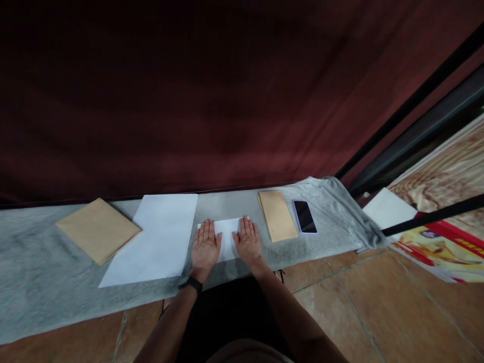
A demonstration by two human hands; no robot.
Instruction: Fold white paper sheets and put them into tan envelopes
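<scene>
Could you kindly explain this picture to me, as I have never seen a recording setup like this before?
There is no machine here: a person works with bare hands, and the single picture comes from a camera worn on the head, looking forward and down. The left hand and right hand lie flat, palms down, on a small white paper; neither grips anything. Beneath is a surface covered with grey cloth. To the left lie a large white sheet and a brown envelope-like packet overlapping its edge. To the right are more brown envelope-like paper and a phone with a dark screen.
</scene>
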